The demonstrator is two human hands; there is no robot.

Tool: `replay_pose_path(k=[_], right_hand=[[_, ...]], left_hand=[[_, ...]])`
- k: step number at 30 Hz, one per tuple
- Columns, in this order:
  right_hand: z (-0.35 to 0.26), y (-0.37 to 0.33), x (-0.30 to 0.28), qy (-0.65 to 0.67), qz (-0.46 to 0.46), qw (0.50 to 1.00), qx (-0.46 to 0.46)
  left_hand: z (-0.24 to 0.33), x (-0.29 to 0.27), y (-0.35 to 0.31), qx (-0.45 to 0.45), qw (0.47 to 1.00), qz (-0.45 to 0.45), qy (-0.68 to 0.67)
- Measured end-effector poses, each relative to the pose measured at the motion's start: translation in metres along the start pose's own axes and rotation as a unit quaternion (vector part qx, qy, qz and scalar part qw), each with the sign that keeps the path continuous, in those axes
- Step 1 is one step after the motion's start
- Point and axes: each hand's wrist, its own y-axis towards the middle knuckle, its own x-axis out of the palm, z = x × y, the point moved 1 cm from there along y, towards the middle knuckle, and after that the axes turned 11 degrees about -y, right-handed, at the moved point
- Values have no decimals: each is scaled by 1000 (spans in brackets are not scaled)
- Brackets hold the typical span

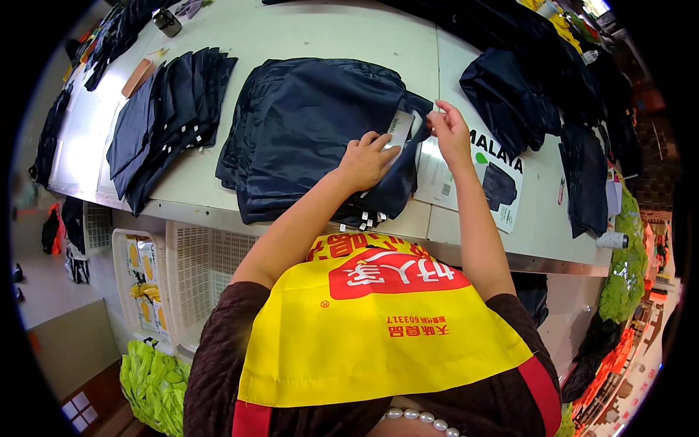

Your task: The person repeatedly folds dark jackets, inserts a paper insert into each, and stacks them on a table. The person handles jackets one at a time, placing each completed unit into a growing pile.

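Beside navy stack [306,116]: printed sheet [502,195], crumpled bundle [502,95].

The pale table [291,33] bears 1 dark bottle [167,23], green plastic [153,386] lower left.

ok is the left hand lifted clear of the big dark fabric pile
No, the left hand rests on the big dark fabric pile, close to a white tag.

1 fisheye head cam, L of 2, upright: looks down & fwd over wearer's apron [378,364], v. close, to worktable [291,33] w/ dark fabric stack [306,109] upper-mid, farther off.
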Motion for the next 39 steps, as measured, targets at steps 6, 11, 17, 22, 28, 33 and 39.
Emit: replay_pose_path(k=[6,11,17,22,28,33,39], right_hand=[[27,-35,10,-93,-10,976,197],[60,-32,26,129,-87,959,236],[-43,-35,28,285,-45,924,251],[-105,-55,34,476,-110,832,263],[-145,-60,26,517,-232,790,235],[-168,-87,22,387,-377,836,96],[-274,-143,-18,50,-372,789,-487]], left_hand=[[2,-32,-35,-28,963,150,-220],[12,-58,-112,-474,694,7,-541],[22,-53,-142,-497,506,41,-704],[38,-57,-128,-410,318,161,-840],[48,-109,-108,-372,308,204,-852],[40,-207,-101,-255,545,388,-698],[-72,-345,-172,-154,604,604,-497]])
